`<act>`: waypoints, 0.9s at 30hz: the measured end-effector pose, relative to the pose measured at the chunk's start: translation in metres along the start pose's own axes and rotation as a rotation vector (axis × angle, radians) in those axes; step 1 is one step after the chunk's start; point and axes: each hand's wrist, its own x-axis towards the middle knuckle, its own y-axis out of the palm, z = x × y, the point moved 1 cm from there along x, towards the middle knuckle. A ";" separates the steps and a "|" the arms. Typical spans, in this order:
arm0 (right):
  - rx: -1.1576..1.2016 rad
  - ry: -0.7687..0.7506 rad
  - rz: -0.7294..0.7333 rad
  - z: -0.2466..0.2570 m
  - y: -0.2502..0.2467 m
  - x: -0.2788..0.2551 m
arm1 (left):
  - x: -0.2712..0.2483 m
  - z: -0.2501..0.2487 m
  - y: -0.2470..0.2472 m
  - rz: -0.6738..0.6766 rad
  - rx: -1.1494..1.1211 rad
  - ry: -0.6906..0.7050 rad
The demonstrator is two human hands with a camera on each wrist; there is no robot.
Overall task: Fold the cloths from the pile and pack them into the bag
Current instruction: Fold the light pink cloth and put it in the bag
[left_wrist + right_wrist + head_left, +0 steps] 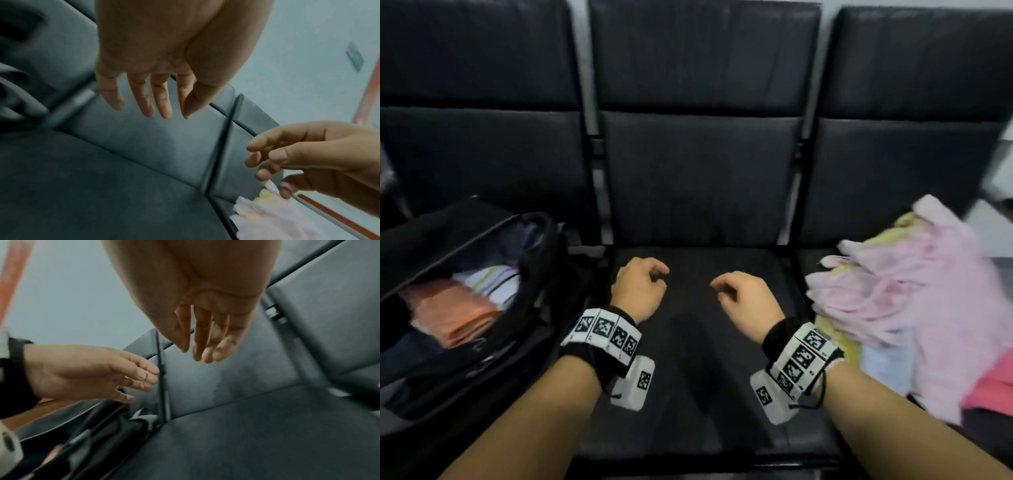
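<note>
We are hovering both empty, loosely curled hands, left hand and right hand, over the middle seat, between cloths, so we are needing the right one to reach the pile on the right seat while the bag is waiting open on the left seat.

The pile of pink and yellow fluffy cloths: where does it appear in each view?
Head: pile of pink and yellow fluffy cloths at right, on the right seat.
Left wrist: bottom right corner, below the right hand.
Right wrist: not in it.
Shared landmark: black padded middle seat.
</note>
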 end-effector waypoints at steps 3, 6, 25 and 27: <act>-0.010 0.129 -0.086 -0.078 -0.052 -0.033 | -0.002 -0.060 0.080 0.130 0.017 0.075; -0.047 0.223 -0.151 -0.149 -0.089 -0.060 | -0.003 -0.108 0.155 0.257 0.039 0.144; -0.186 0.328 -0.092 -0.256 -0.133 -0.065 | -0.003 -0.163 0.307 0.483 -0.027 0.207; -0.039 0.267 -0.209 -0.238 -0.149 -0.068 | -0.008 -0.172 0.296 0.457 -0.068 0.267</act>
